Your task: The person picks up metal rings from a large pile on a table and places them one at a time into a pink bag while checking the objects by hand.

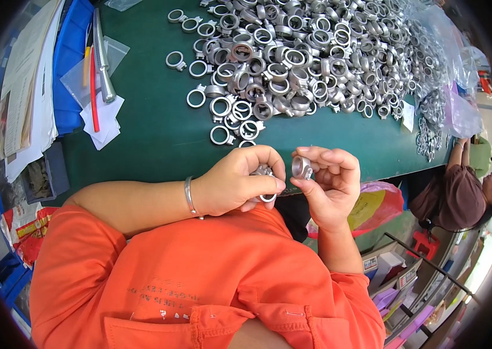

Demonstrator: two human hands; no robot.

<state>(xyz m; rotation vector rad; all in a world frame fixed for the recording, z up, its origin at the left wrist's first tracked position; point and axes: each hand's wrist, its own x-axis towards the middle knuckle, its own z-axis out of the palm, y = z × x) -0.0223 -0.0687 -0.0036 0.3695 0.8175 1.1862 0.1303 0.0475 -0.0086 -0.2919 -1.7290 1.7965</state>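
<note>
With right hand (336,189), pinches single metal ring (307,169) between thumb and fingers, with bore toward left hand (228,179). With left, clasps more rings (268,199) in curled fingers; cannot tell exact count. Holds both near close edge of green table (147,125), short of large heap of loose rings (316,64). Wears silver bangle (189,198) on left wrist.
</note>
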